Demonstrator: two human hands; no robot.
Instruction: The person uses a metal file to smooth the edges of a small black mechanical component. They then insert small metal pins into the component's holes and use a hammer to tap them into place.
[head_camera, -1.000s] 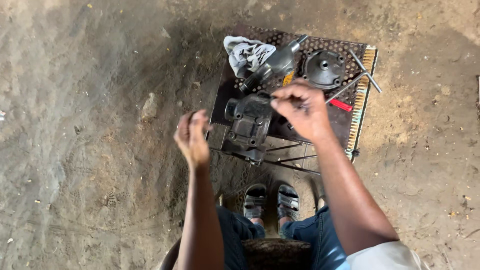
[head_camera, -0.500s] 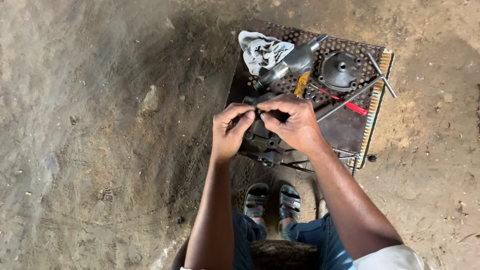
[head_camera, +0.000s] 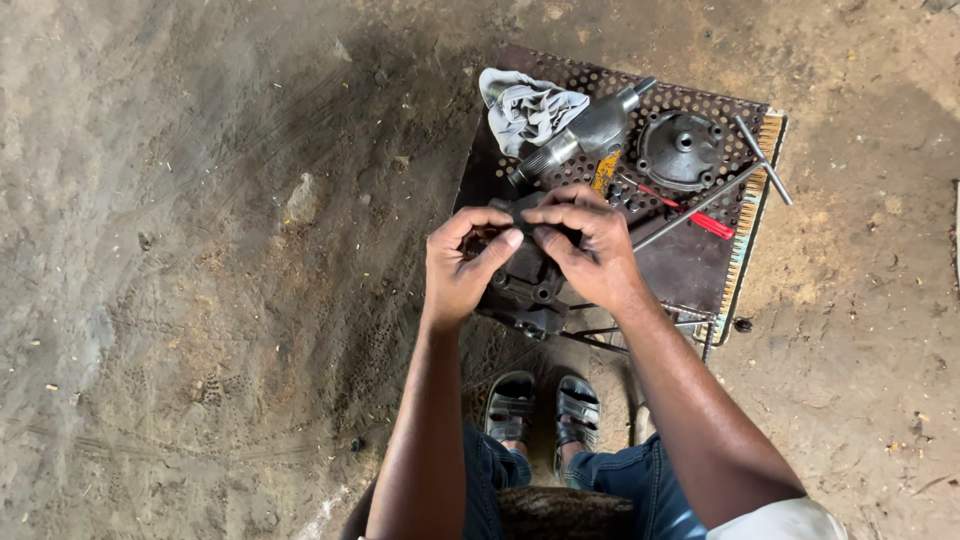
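Now both pinching a small part (too small to identify) over the casting (head_camera: 525, 285): left hand (head_camera: 462, 262) up from the side, right hand (head_camera: 585, 245) lifted.

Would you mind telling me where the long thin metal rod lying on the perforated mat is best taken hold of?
Probably at the bare upper-right stretch of the long metal rod, from above. It lies flat and slanted on the perforated mat; its lower end runs toward the right hand, and the red-handled tool crowds its middle, so there a pinch across it looks least hindered.
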